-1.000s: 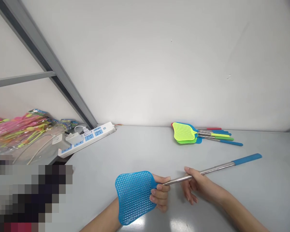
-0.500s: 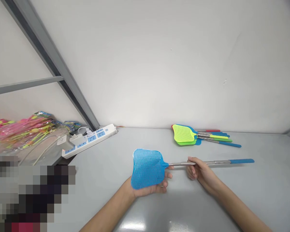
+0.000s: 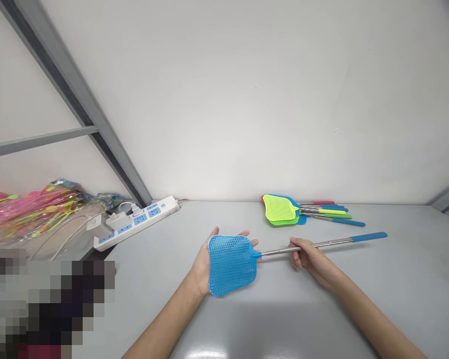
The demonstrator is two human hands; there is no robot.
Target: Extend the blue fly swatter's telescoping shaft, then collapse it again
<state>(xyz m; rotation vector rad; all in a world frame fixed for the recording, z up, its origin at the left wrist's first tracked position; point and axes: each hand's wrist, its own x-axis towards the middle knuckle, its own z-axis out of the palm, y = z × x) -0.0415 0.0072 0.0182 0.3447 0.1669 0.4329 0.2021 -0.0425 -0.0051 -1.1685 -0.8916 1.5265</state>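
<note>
A blue fly swatter (image 3: 232, 267) with a square perforated head and a metal telescopic shaft lies across my view, its blue grip pointing right. My right hand (image 3: 310, 258) is closed around the middle of the shaft, thumb on top. Behind the swatter head, my left hand (image 3: 201, 269) is spread flat with the palm up; fingertips show past the head's upper and right edges. The head covers most of that palm, so whether they touch is hard to see. Farther back lies a pile of fly swatters (image 3: 280, 208) in yellow, green, blue and red.
A white power strip (image 3: 160, 212) with plugs and cables sits at the left edge of the grey table (image 3: 153, 284). Beyond it are plastic-wrapped colourful items (image 3: 33, 209). A grey metal frame (image 3: 86, 109) rises at left against the white wall (image 3: 247, 99).
My left hand has shifted up behind the swatter head, and its fingers now spread above the top edge. The grip end of the swatter has tilted slightly upward.
</note>
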